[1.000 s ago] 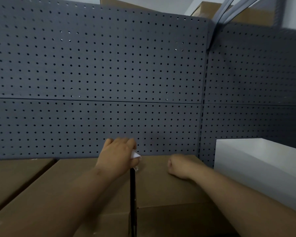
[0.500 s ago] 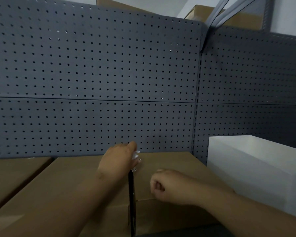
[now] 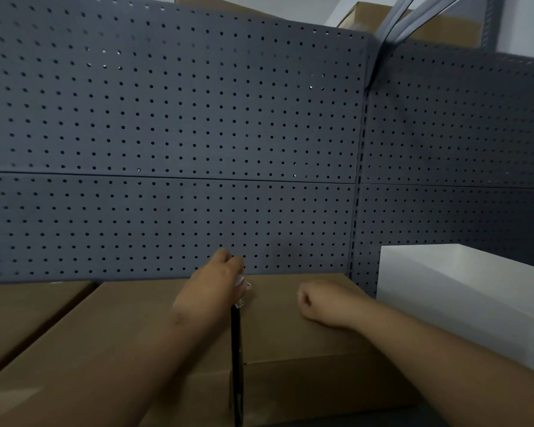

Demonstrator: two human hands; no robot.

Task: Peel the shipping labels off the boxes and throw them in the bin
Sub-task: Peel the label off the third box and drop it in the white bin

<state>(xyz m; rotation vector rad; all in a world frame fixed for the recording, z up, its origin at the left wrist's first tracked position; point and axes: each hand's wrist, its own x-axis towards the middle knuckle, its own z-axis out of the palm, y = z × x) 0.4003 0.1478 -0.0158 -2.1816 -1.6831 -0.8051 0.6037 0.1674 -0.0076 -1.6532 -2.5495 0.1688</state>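
A brown cardboard box (image 3: 130, 340) lies flat in front of me, a black strip (image 3: 236, 359) running down its top. My left hand (image 3: 216, 282) rests on the far part of the box top, closed around a small crumpled white label (image 3: 242, 283), of which only a corner shows. To its right, my right hand (image 3: 321, 302) is a closed fist with its knuckles pressed on the box top and nothing visible in it. No bin is in view.
A second brown box (image 3: 22, 309) lies at the left. A white box (image 3: 463, 291) stands at the right. A dark grey pegboard wall (image 3: 173, 143) rises right behind the boxes, with more cardboard boxes (image 3: 413, 23) above it.
My right fist drew back toward me, then moved forward again onto the box top. My left hand kept the white label and lifted slightly.
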